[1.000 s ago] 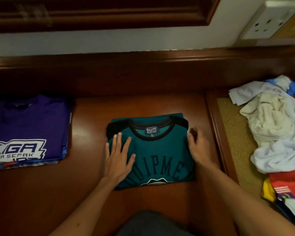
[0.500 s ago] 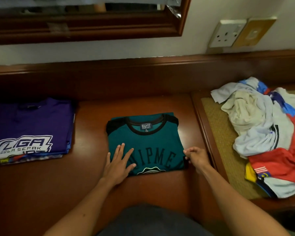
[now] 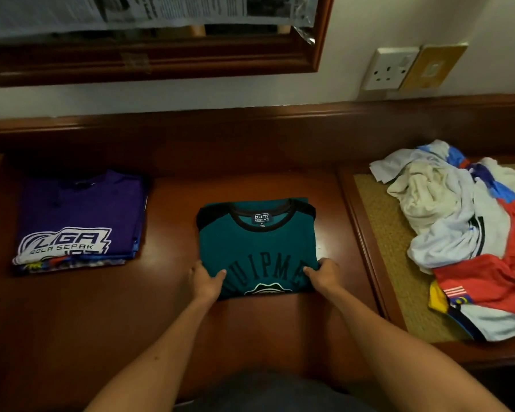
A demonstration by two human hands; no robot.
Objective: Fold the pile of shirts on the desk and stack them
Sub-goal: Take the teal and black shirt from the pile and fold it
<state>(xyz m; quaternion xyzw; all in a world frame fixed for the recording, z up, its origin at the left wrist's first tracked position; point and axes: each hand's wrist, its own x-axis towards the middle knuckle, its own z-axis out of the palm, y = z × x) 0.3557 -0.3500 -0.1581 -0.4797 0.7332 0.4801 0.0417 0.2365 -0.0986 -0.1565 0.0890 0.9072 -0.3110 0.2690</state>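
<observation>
Both my hands have slid down to the near corners of the teal shirt (image 3: 257,248): left hand (image 3: 206,280) and right hand (image 3: 324,276) each pinch its hem. It lies mid-desk; the folded stack (image 3: 78,218) lies leftward, nearer my left arm.

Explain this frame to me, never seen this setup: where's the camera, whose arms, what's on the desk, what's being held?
There is no machine here. A person wears one wide-angle camera on the head, looking forward and down, so the arms are their own. The left hand and right hand each grip a near corner of a folded teal shirt lying on the wooden desk, thumbs on top and the other fingers tucked under its edge. At left sits a stack of folded shirts with a purple one on top. At right, a pile of unfolded shirts waits on a woven mat.
</observation>
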